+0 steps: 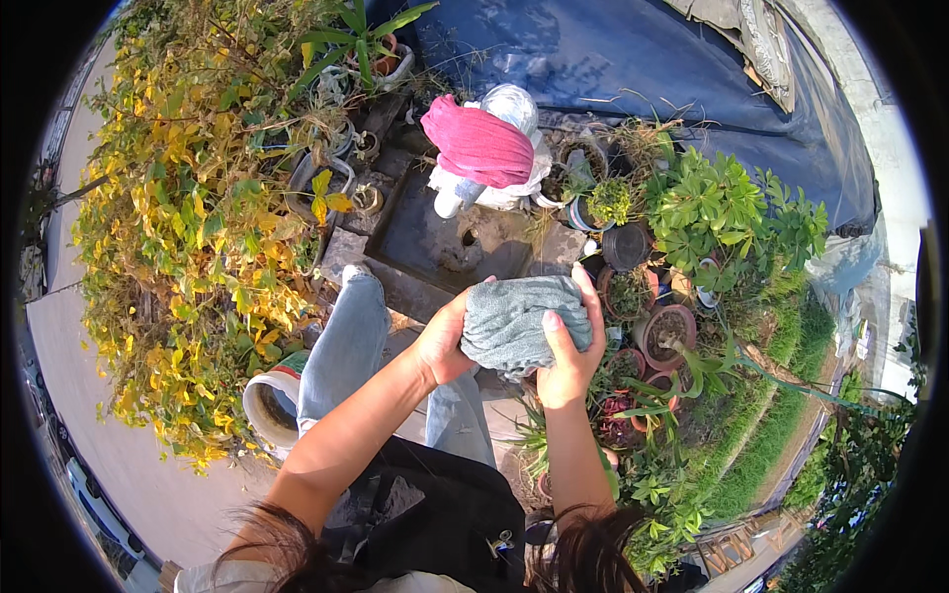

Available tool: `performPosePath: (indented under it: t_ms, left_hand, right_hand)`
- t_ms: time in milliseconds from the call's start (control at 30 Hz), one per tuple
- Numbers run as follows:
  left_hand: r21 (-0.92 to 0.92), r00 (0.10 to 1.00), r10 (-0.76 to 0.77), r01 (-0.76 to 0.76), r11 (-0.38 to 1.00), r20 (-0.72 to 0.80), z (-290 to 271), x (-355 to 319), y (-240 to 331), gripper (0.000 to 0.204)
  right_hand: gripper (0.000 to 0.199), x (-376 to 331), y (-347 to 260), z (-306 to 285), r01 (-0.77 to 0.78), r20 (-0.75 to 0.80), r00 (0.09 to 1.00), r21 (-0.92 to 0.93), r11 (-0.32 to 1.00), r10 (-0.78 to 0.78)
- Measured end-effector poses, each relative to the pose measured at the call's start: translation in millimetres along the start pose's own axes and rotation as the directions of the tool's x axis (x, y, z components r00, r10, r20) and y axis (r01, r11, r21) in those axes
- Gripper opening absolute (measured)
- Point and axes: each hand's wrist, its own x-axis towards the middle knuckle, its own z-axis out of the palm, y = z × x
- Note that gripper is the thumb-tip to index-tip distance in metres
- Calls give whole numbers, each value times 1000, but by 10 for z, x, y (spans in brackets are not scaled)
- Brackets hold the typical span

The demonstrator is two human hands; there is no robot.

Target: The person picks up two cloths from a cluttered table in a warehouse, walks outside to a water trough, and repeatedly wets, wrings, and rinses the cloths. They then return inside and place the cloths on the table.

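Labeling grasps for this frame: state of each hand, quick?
Left hand: closed on the grey-green cloth, gripping its left side.
Right hand: closed on the same cloth, fingers wrapped over its right side.

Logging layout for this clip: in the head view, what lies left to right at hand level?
Yellow-leaved bush → white pot → left hand → grey cloth → right hand → brown pot → grass strip.

Outdoor garden or yard corner, in sunlight. Evidence: numerous potted plants (pixel 664 334), a yellow-leaved shrub (pixel 188 247), a stone wash basin (pixel 445 242), a blue tarpaulin (pixel 633 59) behind. Paved ground (pixel 119 455) at left, possibly a roadside; the view bends there.
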Motion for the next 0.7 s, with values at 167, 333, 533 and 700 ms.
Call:
performPosePath:
  t_ms: [167,333,533,700]
  left_hand:
    - [85,992,96,-89,992,-83,15,86,12,43]
    - [206,960,144,-95,974,-240,-9,103,-39,52]
    - [22,969,-248,247,969,21,-4,-199,-32,93]
    - [-96,954,-84,116,989,287,241,-339,-195,38]
  right_hand:
    - [22,62,292,-160,-455,90,881,433,778,465]
    - [26,-84,310,-185,-80,-8,996,197,977,83]
    - [49,-62,-220,-32,641,638,697,-349,684,-328]
    - [39,-236,-281,162,675,783,504,-95,731,-364]
